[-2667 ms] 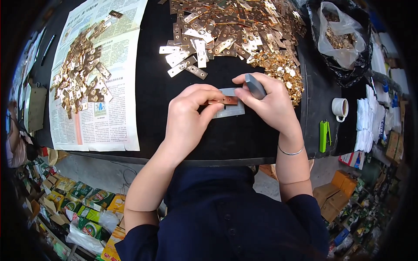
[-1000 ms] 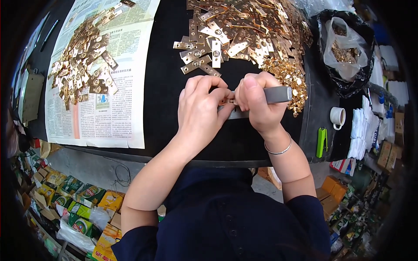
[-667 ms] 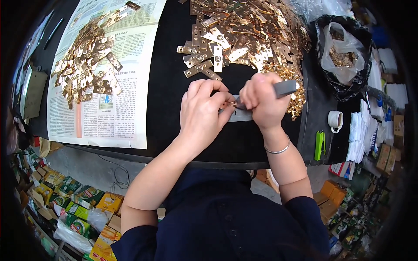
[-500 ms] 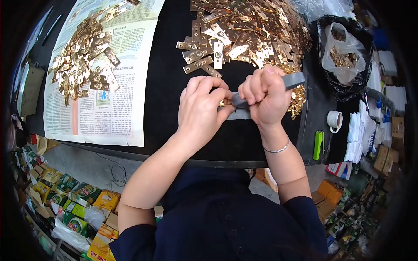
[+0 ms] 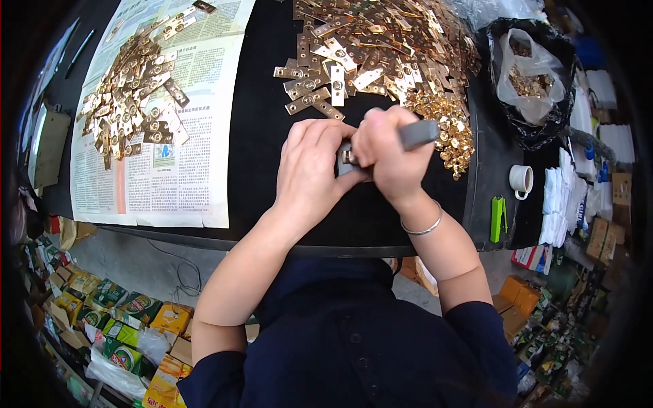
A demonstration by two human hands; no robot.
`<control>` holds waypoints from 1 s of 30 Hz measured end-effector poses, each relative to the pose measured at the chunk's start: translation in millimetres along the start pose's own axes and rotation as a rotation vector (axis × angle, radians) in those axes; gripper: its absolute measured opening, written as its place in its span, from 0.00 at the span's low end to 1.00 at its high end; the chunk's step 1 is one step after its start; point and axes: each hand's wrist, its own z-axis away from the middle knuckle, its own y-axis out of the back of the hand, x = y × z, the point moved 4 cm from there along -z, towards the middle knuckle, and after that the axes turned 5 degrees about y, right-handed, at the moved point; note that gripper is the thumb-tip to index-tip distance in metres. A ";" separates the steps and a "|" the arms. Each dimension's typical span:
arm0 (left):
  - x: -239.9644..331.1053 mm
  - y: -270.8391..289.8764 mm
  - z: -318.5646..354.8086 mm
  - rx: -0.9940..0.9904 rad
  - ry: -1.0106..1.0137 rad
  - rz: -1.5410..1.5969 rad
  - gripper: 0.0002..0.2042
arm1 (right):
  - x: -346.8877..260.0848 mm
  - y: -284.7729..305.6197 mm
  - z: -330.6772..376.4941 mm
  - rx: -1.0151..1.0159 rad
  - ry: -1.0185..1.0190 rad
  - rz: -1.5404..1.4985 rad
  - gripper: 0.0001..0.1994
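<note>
Now right hand (image 5: 392, 158) further left, grey tool (image 5: 419, 134) gripped

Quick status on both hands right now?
Left hand: fingers curled beside a small metal piece; whether it's pinched can't be told.
Right hand: closed, holding a grey tool.

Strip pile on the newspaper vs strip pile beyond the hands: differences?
Size: the newspaper pile is smaller; the far pile is larger, reaching the picture's top edge.
Surface: the newspaper pile lies on newspaper, the far pile on the black tabletop.
Neighbours: round gold pieces border the far pile, not the newspaper pile.
Shared: loose, overlapping, shiny copper-toned strips.
</note>
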 end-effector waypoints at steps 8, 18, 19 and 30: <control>1.1 -0.3 -3.5 -0.020 0.005 -0.008 0.27 | -5.4 5.0 3.3 -0.027 0.101 -0.150 0.15; 7.3 0.3 -2.3 -0.036 -0.007 -0.067 0.18 | -8.0 24.9 -4.2 0.166 -0.122 -0.186 0.15; 8.3 0.7 -0.6 -0.032 -0.011 -0.071 0.18 | -18.2 37.3 -12.3 0.212 -0.181 -0.010 0.14; -24.5 108.9 -18.3 0.412 0.043 -0.428 0.09 | -17.5 124.9 -12.8 -0.062 -0.331 1.326 0.12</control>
